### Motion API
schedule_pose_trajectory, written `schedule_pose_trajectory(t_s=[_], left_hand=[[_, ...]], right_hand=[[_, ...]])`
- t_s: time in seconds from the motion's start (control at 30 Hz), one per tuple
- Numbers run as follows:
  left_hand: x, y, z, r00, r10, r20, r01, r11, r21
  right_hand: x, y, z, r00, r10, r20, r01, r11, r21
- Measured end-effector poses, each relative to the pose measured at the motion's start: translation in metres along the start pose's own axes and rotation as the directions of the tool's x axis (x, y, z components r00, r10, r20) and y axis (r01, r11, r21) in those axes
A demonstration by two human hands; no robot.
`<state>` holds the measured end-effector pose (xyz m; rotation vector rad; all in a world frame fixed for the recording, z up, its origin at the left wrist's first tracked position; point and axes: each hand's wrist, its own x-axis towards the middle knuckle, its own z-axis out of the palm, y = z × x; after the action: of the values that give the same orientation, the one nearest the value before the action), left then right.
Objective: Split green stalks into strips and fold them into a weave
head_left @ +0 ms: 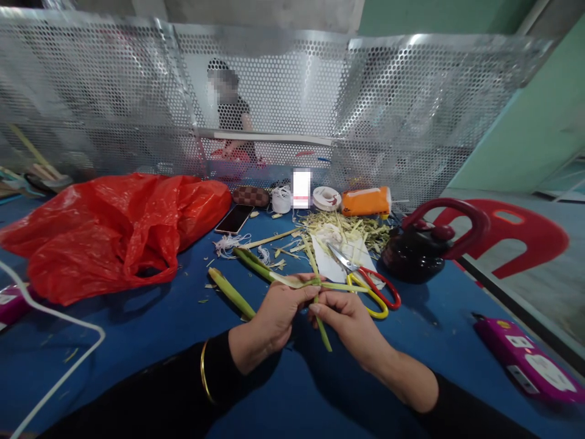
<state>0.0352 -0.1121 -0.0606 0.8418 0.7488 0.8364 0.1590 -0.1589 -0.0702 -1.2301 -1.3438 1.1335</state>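
Between my two hands are green leaf strips (323, 326) that cross one another near my fingertips. My left hand (276, 308) is closed in a pinch on them where they cross. From the right, my right hand (347, 317) pinches the strip that hangs down toward me. A wider leaf piece (253, 262) runs out to the upper left from my left fingers. Left of that hand lies a thick green stalk (231, 291). Scissors (365, 277) with red and yellow handles rest just beyond my right hand, their blades on a white paper (326, 262).
A red plastic bag (114, 231) fills the left of the blue table. Shredded leaf scraps (370, 231), a phone (234, 219), a ribbon roll (326, 198) and an orange packet (365, 201) lie behind. A dark kettle-shaped object (414, 253) stands right; a perforated metal screen (283, 79) closes the back.
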Motion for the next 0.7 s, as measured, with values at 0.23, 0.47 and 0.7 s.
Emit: schedule_pose_trajectory(t_s=[0.23, 0.47, 0.7], left_hand=[[0.007, 0.012, -0.006, 0.996, -0.042, -0.077, 0.044, 0.999, 0.026], [0.006, 0.018, -0.007, 0.990, -0.140, 0.034, 0.130, 0.968, 0.213], [0.003, 0.010, -0.009, 0.985, -0.128, 0.117, 0.070, 0.911, 0.406]], right_hand=[[-0.007, -0.001, -0.003, 0.988, -0.145, -0.047, 0.119, 0.930, -0.349], [0.004, -0.015, -0.027, 0.938, -0.122, -0.323, 0.064, 0.980, -0.186], [0.011, -0.008, -0.023, 0.983, 0.028, -0.183, -0.003, 0.991, 0.137]])
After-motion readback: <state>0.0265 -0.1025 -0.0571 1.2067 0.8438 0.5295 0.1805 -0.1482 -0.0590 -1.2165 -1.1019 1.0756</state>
